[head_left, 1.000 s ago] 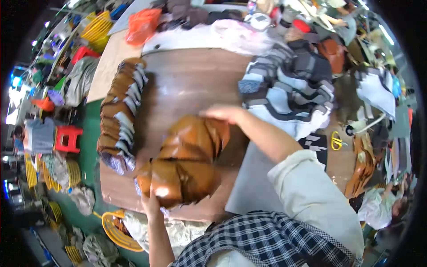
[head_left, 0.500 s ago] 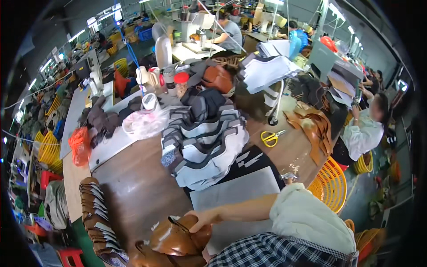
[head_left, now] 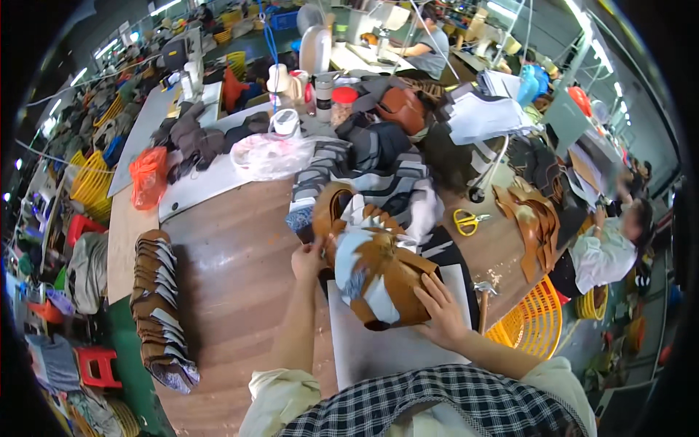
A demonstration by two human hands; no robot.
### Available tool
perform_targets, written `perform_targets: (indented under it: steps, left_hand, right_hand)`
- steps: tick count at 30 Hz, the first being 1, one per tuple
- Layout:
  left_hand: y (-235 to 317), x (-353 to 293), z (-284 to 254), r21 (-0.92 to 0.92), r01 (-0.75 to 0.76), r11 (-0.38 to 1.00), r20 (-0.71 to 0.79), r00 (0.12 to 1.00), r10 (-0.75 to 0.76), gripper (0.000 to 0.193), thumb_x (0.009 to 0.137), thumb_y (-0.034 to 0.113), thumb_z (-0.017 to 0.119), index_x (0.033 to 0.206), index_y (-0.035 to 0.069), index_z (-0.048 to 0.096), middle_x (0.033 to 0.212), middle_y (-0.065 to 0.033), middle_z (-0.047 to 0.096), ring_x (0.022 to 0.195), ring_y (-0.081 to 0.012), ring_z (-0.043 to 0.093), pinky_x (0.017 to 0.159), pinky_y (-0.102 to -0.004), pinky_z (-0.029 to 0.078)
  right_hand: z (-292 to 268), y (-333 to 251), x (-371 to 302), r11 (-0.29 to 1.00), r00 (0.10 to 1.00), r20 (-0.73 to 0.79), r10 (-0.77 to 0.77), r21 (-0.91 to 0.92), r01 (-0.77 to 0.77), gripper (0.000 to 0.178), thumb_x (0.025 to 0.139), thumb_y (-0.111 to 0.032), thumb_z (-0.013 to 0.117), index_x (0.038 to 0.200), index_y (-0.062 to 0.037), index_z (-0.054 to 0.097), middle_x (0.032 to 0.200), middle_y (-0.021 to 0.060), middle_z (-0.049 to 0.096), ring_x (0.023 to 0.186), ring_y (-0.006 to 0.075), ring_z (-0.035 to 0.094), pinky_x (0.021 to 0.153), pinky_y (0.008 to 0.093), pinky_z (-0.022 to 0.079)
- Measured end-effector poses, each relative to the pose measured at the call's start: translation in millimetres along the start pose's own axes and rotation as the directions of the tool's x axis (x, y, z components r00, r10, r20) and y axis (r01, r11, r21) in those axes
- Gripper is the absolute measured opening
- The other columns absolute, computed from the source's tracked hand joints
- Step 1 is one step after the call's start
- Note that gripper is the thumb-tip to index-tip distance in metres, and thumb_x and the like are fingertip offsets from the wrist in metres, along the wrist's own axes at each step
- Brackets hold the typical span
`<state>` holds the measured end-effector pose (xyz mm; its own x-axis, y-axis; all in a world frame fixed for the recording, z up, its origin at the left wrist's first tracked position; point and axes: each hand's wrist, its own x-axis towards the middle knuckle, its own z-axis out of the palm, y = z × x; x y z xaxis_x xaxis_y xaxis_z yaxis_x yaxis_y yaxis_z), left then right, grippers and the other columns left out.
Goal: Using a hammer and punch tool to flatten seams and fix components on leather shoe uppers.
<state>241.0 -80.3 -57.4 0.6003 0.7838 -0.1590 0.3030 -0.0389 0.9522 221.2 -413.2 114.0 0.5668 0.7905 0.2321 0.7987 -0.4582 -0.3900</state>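
Both left fingers (head_left: pixel 314 245) and right fingers (head_left: pixel 436 288) around brown bundle (head_left: pixel 397 284), tan lumps (head_left: pixel 341 114) inside red-lidded jar (head_left: pixel 344 96).

From mid-view, the brown tabletop (head_left: pixel 233 291) carries grey-and-white cut pieces (head_left: pixel 371 175) at twelve o'clock, yellow-handled scissors (head_left: pixel 474 218) and tan leather pieces (head_left: pixel 531 227) at three, a grey sheet (head_left: pixel 368 346) at five, and a row of overlapping brown pieces (head_left: pixel 155 306) at eight.

Held leather bundle (head_left: pixel 397 277): tan-brown, patches pale blue and white, one blue-speckled. Stacked pieces (head_left: pixel 156 306) at left: brown, pale grey edges. Surface (head_left: pixel 233 291): reddish brown, streaked wood grain. Board (head_left: pixel 357 349): light grey. Worker's apron (head_left: pixel 415 386): dark blue-and-white check. Worker's sleeves (head_left: pixel 280 397): cream. Scissors (head_left: pixel 477 218): yellow handles. Nearby basket (head_left: pixel 550 317): yellow-orange. Plastic bag (head_left: pixel 149 178): orange-red. Jar lid (head_left: pixel 345 95): bright red. Floor stool (head_left: pixel 97 364): red.
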Motion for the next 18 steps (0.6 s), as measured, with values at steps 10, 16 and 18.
perform_targets:
  steps: [10,16,18]
  left_hand:
    - [65.8,-87.6,7.4,0.387,-0.431,0.815,-0.091,0.862,0.499,0.052,0.082,0.030,0.062,0.127,0.006,0.048,0.123,-0.0159,0.051,0.113,-0.0342,0.047,0.095,-0.0414,0.038]
    - [60.7,-76.0,-14.0,0.353,-0.483,0.801,-0.033,0.850,0.527,0.048,0.081,0.030,0.063,0.122,0.007,0.051,0.119,-0.0131,0.054,0.102,-0.0314,0.054,0.084,-0.0398,0.046]
    - [46.8,-66.6,-31.3,0.325,-0.539,0.777,-0.012,0.819,0.573,0.047,0.079,0.028,0.065,0.119,0.007,0.053,0.117,-0.0127,0.055,0.098,-0.0316,0.056,0.082,-0.0406,0.046]
  right_hand:
    - [23.5,23.9,-6.0,1.000,0.999,0.044,-0.001,-0.015,0.002,0.065,0.059,-0.012,0.075,0.118,-0.0113,0.049,0.133,0.0160,0.040,0.127,0.0373,0.035,0.099,0.0495,0.031]
    - [13.4,-2.5,7.4,0.977,0.996,0.030,-0.079,-0.194,0.083,0.048,0.056,-0.027,0.079,0.095,-0.0075,0.059,0.111,0.0126,0.052,0.104,0.0323,0.048,0.086,0.0461,0.035]
    - [15.7,1.8,5.3,0.975,0.995,0.063,-0.075,-0.204,0.086,0.044,0.057,-0.027,0.078,0.089,-0.0064,0.057,0.102,0.0102,0.053,0.094,0.0299,0.051,0.080,0.0426,0.038]
